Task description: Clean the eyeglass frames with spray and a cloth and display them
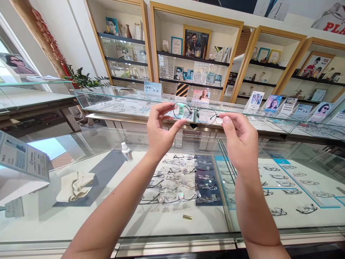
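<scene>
Holding glasses (pixel 191 112) up by both ends at twelve o'clock

Gripping the thin, dark, round-rimmed pair well above the glass desk (pixel 151 225), with both grips closed on its outer ends. Pinching one end between thumb and finger of the right hand (pixel 240 138); clasping the other with the left hand (pixel 163 126), with the thumb stretched just below the lens. Cannot tell about contact between that thumb and the rim. Probably holding this way to keep skin off the lenses and leave the view through them free. Facing a crumpled pale cloth (pixel 75 185) on the desk at ten o'clock and an upright white bottle (pixel 127 152) at eleven, both likely set aside within reach yet outside the space between the arms. Looking down at twelve o'clock on spectacles (pixel 176 178) in rows under the glass, apparently spread for display.
</scene>
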Tool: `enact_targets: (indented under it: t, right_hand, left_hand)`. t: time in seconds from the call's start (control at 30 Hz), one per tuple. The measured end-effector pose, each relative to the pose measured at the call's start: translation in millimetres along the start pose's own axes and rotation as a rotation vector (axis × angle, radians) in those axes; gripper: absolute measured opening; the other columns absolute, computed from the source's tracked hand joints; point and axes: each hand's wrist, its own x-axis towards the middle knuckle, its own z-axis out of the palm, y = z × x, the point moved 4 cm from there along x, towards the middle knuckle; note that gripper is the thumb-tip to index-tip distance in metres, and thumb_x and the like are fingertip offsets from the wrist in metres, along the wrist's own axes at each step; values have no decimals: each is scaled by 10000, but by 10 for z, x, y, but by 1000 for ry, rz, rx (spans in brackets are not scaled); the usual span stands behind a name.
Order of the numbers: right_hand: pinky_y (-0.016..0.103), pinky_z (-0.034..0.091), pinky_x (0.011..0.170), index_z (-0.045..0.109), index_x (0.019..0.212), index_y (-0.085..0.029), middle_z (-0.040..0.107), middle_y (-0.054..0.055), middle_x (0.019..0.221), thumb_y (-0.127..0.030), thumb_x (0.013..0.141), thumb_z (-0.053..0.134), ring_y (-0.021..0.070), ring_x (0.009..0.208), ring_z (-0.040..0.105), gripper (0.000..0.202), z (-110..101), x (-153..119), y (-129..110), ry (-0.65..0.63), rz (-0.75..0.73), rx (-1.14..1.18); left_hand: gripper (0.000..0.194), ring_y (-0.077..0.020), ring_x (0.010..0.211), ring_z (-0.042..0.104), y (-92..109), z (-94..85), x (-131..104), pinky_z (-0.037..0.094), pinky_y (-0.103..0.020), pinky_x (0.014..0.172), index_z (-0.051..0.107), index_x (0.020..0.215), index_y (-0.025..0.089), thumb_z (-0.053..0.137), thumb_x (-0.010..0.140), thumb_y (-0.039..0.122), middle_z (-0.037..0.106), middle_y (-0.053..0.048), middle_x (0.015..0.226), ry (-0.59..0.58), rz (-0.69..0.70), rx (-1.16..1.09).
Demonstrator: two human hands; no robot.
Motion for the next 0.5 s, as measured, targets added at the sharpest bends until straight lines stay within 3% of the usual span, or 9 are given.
enact_targets:
  t: [0.23, 0.5]
  right_hand:
    - [447, 617, 886, 784, 1167, -276, 836, 83, 1212, -576, 1072, 596, 267, 1075, 782, 367, -12, 0, 0, 25, -6, 14]
    - [462, 625, 878, 784, 1161, -277, 827, 90, 1244, -612, 1069, 603, 269, 1048, 785, 392, 28, 36, 106, -11, 18, 41]
  left_hand:
    - [667, -281, 1250, 747, -166, 5, 6, 667, -364, 866, 618, 1307, 304, 878, 846, 709, 708, -128, 1345, 12, -43, -41]
    - [638, -271, 1225, 747, 6, -9, -3, 664, -386, 905, 628, 1304, 302, 861, 869, 707, 706, -112, 1312, 11, -1, 27]
